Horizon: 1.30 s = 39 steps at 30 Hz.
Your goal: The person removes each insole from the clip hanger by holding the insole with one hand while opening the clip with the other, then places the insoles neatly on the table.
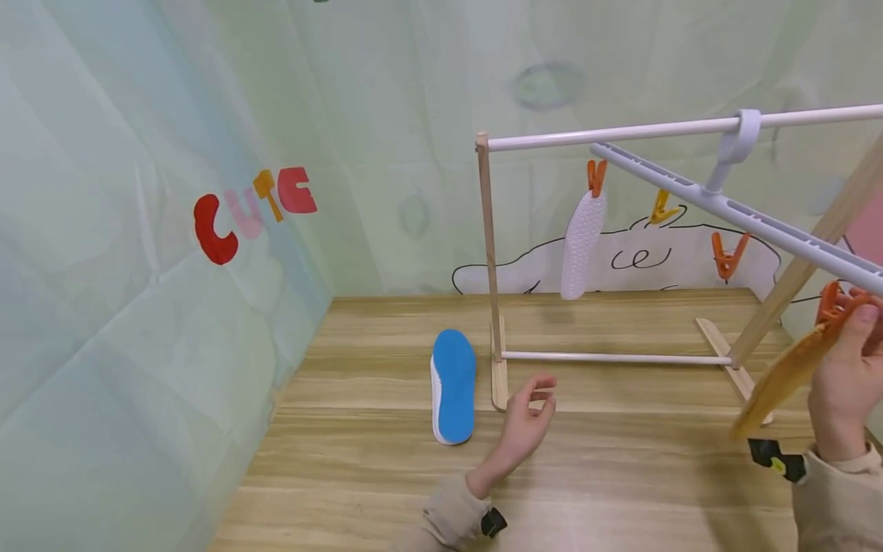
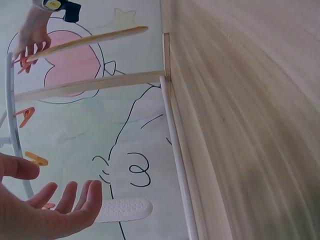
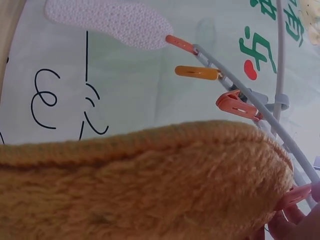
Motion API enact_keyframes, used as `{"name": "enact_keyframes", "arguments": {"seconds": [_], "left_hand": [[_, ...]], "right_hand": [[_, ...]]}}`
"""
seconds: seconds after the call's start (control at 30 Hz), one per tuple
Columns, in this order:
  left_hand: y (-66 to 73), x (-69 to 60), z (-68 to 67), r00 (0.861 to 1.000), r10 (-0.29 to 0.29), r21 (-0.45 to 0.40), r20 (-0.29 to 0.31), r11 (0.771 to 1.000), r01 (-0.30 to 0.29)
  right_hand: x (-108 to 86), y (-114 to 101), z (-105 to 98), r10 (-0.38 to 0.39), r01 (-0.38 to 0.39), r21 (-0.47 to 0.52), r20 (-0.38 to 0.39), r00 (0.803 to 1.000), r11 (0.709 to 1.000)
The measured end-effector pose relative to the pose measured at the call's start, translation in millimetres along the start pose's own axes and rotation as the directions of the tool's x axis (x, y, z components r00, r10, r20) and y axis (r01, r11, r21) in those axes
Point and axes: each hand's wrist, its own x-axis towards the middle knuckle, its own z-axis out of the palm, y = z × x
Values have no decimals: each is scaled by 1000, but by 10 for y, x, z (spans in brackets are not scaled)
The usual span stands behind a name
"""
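The plush brown insole [image 1: 782, 382], probably light, flexible and best held by its upper edges, slants beneath the hanger [image 1: 779, 227], its top at an orange clip [image 1: 829, 303] and pinched by the right hand [image 1: 845, 376], while the left hand [image 1: 524, 423] holds nothing, its fingers [image 2: 92, 202] loosely parted.

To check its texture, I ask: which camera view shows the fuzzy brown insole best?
The right wrist view: the fuzzy brown insole looms large, showing its pile and ridged edge, one end cut off. The head view shows it narrow and slanted at the right hand; the left wrist view, a thin, distant strip.
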Motion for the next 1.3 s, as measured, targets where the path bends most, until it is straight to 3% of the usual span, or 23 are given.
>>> {"name": "enact_keyframes", "arguments": {"seconds": [0.1, 0.23, 0.47, 0.63, 0.73, 0.87, 0.97, 1.07, 1.1, 1.2, 1.3], "left_hand": [[54, -37, 40, 1000, 11, 0, 23, 1000, -11], [59, -46, 98, 998, 28, -12, 58, 1000, -27], [-83, 18, 225, 990, 59, 18, 127, 998, -62], [-204, 100, 357, 976, 109, 88, 189, 988, -127], [-180, 145, 433, 964, 115, 123, 240, 981, -147], [-150, 178, 516, 950, 115, 146, 291, 976, -163], [-131, 176, 553, 942, 117, 145, 314, 975, -169], [-120, 165, 579, 936, 121, 148, 331, 973, -177], [-120, 161, 587, 934, 123, 151, 336, 972, -182], [-124, 157, 607, 930, 133, 162, 342, 967, -198], [-130, 153, 624, 929, 140, 163, 342, 965, -206]], "right_hand": [[2, 5, 18, 1, -3, 83, 25, 1000, 997], [-9, -3, 35, 9, -12, 75, 36, 999, 997], [-51, -39, 57, 9, -6, -47, 71, 997, 999], [-84, -74, 67, 12, 3, -128, 116, 993, 992], [-106, -82, 79, -13, 26, -74, 170, 985, 997], [-148, -96, 93, -68, 88, -75, 239, 969, 993], [-174, -125, 89, -65, 117, -182, 269, 961, 976], [-194, -155, 88, -62, 163, -336, 292, 954, 928], [-198, -162, 88, -55, 157, -331, 297, 953, 930], [-211, -171, 99, -71, 202, -406, 315, 946, 891], [-220, -169, 112, -79, 215, -397, 331, 940, 892]]}}
